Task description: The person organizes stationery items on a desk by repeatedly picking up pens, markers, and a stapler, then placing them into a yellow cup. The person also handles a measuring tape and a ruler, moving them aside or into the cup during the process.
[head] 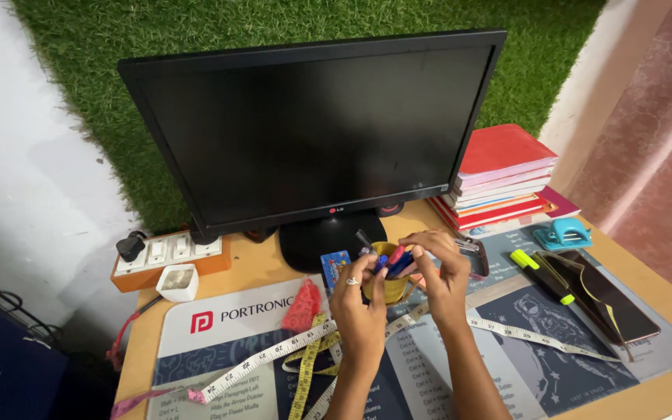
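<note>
Both of my hands meet over a yellow cup (389,289) standing on the desk mat in front of the monitor stand. My left hand (358,305), with a ring on one finger, grips the cup's left side and touches the pens. My right hand (441,274) pinches a bunch of blue and red pens (395,261) whose tips sit in the cup. A small blue box (334,268) lies just left of the cup.
A black monitor (316,128) stands behind the cup. White and yellow measuring tapes (293,362) trail across the printed desk mat (219,327). A book stack (503,177), blue hole punch (563,232), yellow highlighter (538,274), phone (608,299), power strip (166,255) and white dish (177,281) surround them.
</note>
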